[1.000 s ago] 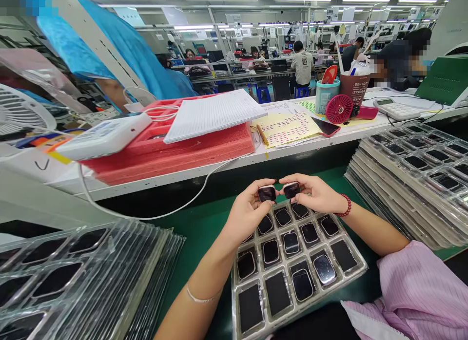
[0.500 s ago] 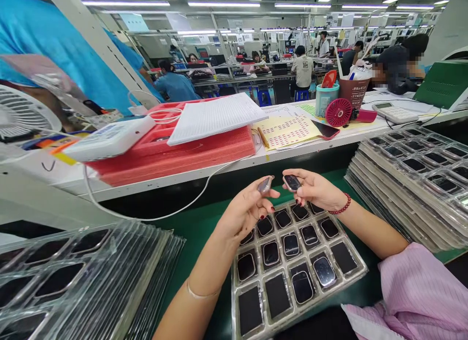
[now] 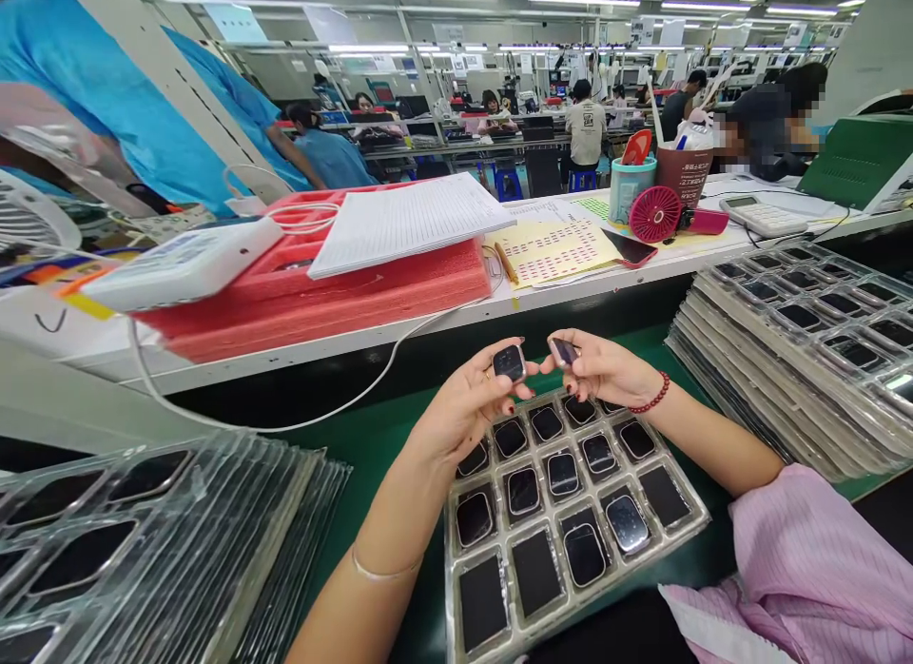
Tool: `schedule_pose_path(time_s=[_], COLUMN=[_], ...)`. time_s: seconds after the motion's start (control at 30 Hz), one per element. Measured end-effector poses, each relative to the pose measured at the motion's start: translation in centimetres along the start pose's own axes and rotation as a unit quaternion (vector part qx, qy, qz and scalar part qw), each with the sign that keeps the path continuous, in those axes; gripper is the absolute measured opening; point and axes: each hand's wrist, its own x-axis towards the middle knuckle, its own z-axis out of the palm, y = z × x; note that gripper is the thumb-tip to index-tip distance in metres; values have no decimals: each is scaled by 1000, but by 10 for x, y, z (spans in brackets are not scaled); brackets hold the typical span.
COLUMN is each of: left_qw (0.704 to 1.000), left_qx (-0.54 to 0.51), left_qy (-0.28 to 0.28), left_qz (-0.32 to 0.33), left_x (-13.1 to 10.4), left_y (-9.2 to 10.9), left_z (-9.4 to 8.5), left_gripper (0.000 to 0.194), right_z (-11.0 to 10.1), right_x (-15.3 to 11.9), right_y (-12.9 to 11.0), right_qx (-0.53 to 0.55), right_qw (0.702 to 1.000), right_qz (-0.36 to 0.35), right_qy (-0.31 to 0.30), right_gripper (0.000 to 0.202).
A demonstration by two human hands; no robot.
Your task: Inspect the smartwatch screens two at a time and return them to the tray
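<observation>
My left hand [image 3: 467, 393] grips a dark square watch-like piece [image 3: 509, 362], its glossy face turned toward me. Close beside it on the right, my right hand [image 3: 606, 367] pinches a second such piece [image 3: 563, 352], tilted so that its face shows narrowly. Both pieces are above the far edge of a clear plastic tray [image 3: 581, 602]. Rows of dark rounded-square pieces lie in the tray's compartments, while a few near and right compartments show only flat black bottoms.
Stacks of filled trays stand at left [image 3: 235, 550] and right [image 3: 748, 360]. Beyond is a white shelf [image 3: 528, 302] with red foam [image 3: 371, 293], papers, a phone, a pink fan [image 3: 655, 214] and cups. A white cable droops from the shelf. People sit farther back.
The piece in my left hand has turned to show its face, and the one in my right hand has tilted away. The view has shifted slightly.
</observation>
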Motion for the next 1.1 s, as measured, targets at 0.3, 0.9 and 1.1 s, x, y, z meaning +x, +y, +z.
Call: schedule_pose_path(time_s=[0.3,0.9,1.1], left_qw=[968,961,961], left_qx=[239,263,262], left_qy=[4,-3,6], left_qz=[78,85,94], left_x=[-7,-6,-7], left_y=[-9,-12,-11], left_z=[9,10,13], left_gripper=[52,45,41], right_z=[13,19,20], right_x=[-5,-11,-12], right_y=[10,4,3], right_qx=[-395,-458,-472], right_qw=[898,863,856], right_qz=[-171,-191,-187], right_qy=[94,95,97], right_gripper=[36,31,32])
